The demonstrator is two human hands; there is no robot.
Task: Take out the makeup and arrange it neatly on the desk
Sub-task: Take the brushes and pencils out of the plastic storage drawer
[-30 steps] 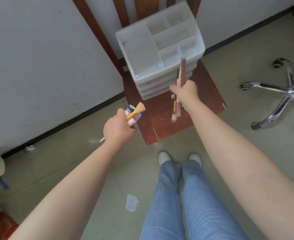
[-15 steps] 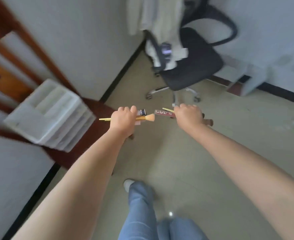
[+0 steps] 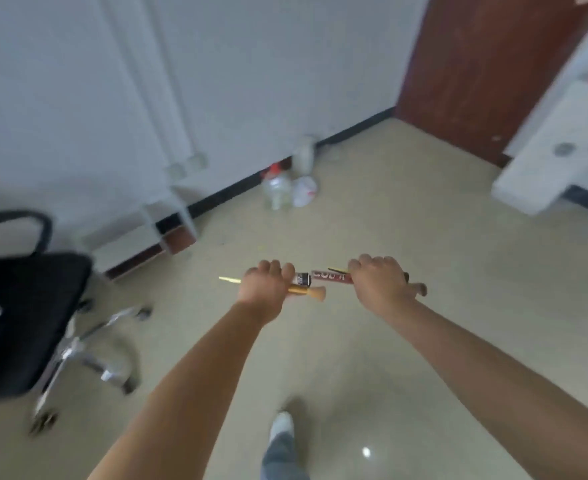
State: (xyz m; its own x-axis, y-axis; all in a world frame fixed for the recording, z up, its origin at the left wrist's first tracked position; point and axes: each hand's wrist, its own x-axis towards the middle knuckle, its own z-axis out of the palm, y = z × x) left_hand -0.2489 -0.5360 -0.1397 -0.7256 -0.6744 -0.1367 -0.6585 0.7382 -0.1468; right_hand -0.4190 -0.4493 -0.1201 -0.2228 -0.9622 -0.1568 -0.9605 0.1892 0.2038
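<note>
Left hand (image 3: 266, 289): fingers curled around a yellow-handled makeup brush (image 3: 306, 292), lying level, bristle head pointing right and thin handle tip sticking out to the left; the same fist grips a small tube with a dark cap (image 3: 302, 279) just above the brush.

Right hand (image 3: 379, 285): fingers curled around a dark red tube (image 3: 330, 276) with pale lettering (blurred, unreadable), pointing left toward the other hand, plus thin pencil-like sticks whose ends show on both sides of the fist.

Both bundles are carried in the air at mid-frame, their near ends close together but apart, over bare beige floor (image 3: 459, 258).

Surroundings, by edge: black office chair (image 3: 26, 320) on a chrome base at the left; white wall with dark skirting behind; a low white shelf unit (image 3: 168, 216) against the wall; a clear bottle with red cap (image 3: 278, 188) and pale containers on the floor by the skirting; brown door (image 3: 486, 64) at upper right; corner of a white surface (image 3: 542, 161) jutting in from the right. Open floor lies between the hands and that corner.
</note>
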